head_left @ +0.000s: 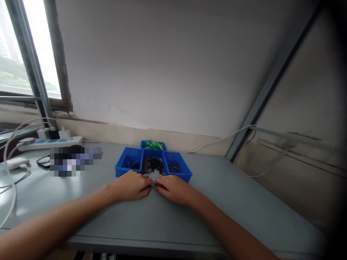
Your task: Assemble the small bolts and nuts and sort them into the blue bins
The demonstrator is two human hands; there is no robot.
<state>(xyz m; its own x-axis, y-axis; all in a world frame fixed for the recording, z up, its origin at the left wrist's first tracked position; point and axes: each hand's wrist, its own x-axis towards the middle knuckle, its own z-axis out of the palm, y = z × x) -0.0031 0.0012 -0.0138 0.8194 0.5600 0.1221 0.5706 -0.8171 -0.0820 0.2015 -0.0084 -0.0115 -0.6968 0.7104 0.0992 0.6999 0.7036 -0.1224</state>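
My left hand [134, 185] rests on the grey table in front of the blue bins, its fingers pinched on a small dark piece [151, 186] whose tip shows. Facing it, my right hand [175, 188] is also closed in a pinch, fingertips nearly meeting the left ones. What the right fingers hold is too small to make out. Just beyond, a pile of small dark shiny parts [152, 165] spills from the middle bin [157, 154]. The left bin [118, 168] holds thin black pieces; the right bin [184, 176] holds small metallic parts.
Behind these, another blue bin [142, 145] contains green plastic [154, 145]. To the left lie a power strip [51, 143] with plugs, white cables [14, 180], a white adapter [17, 163] and a blurred-out item [73, 160]. A metal post [267, 95] stands at the right.
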